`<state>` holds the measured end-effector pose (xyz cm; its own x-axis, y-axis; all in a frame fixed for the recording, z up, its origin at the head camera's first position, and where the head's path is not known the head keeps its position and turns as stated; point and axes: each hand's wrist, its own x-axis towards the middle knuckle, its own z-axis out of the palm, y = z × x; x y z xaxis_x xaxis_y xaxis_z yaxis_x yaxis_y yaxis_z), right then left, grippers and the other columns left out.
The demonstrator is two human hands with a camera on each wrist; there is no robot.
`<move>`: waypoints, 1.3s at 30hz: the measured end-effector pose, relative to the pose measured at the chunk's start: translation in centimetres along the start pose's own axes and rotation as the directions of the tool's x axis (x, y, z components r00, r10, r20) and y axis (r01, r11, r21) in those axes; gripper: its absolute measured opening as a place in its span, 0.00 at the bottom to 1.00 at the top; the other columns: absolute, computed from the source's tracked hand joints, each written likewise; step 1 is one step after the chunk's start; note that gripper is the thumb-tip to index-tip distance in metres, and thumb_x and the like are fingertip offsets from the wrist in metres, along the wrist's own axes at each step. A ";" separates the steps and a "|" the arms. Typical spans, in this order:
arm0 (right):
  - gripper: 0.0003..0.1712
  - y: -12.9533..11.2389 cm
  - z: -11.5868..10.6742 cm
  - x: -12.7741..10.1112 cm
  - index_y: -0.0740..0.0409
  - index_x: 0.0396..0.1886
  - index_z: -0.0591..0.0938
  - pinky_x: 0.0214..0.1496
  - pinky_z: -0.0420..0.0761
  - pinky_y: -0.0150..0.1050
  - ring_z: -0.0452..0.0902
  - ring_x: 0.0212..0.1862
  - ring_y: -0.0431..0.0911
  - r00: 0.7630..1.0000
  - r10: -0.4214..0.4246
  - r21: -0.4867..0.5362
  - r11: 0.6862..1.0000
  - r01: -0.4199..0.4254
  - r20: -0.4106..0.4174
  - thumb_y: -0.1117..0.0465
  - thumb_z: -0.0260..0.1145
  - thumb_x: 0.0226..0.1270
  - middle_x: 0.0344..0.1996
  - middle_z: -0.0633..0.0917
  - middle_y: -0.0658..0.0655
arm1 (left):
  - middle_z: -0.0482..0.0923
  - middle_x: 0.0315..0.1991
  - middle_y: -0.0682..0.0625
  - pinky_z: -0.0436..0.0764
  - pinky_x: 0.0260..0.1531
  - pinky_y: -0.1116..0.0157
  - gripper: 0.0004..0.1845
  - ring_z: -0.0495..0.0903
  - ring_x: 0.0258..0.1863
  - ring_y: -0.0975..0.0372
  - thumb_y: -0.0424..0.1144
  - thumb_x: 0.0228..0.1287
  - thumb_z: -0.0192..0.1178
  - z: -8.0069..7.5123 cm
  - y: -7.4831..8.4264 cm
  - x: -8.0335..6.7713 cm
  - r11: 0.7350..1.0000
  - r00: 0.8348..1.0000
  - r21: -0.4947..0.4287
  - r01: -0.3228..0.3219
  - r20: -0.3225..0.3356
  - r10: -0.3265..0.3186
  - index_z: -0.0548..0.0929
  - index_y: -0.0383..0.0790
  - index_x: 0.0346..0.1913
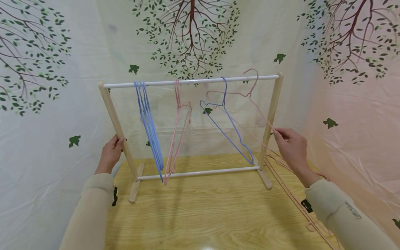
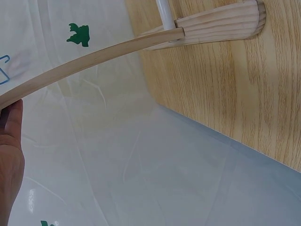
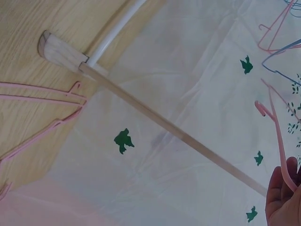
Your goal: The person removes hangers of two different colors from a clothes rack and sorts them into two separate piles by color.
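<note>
My left hand (image 1: pixel 110 153) grips the left wooden post (image 1: pixel 111 113) of a small clothes rack. In the left wrist view, the fingers (image 2: pixel 15 117) lie against that post. With thumb and fingertips, my right hand (image 1: pixel 292 145) pinches one lower corner of a pink hanger (image 1: pixel 249 94). Its hook rises above the right end of the white top rod (image 1: pixel 200 81), tip pointing left; the rod does not visibly carry it. Left of it, a single blue hanger (image 1: pixel 224 92) hangs on the rod. Further left hang pink hangers (image 1: pixel 178 99) and several blue hangers (image 1: pixel 147 121).
More pink hangers (image 1: pixel 285 187) lie on the wood-grain table (image 1: pixel 200 208), right of the rack. The rack's feet (image 1: pixel 265 180) stand on the tabletop, joined by a white lower rod (image 1: pixel 200 172). Behind hangs a pale cloth (image 1: pixel 93 52) printed with trees and leaves.
</note>
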<state>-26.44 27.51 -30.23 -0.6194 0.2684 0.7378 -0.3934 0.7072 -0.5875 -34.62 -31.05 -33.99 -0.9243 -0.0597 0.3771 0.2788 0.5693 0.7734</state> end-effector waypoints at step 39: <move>0.05 3.4 -2.6 -7.7 0.78 0.34 0.86 0.39 0.75 0.16 0.76 0.34 0.25 0.935 -0.049 0.152 0.982 0.109 -0.351 0.76 0.66 0.62 0.31 0.82 0.39 | 0.72 0.58 0.27 0.75 0.59 0.42 0.26 0.72 0.58 0.38 0.50 0.81 0.39 -0.1 -0.5 0.1 1.000 1.000 -0.015 0.008 0.002 -0.008 0.70 0.28 0.62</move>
<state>-21.23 29.56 -37.05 -0.3217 0.4454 0.8356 -0.5576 0.6241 -0.5473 -34.86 -31.40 -34.27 -0.9272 -0.0624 0.3695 0.2749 0.5567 0.7839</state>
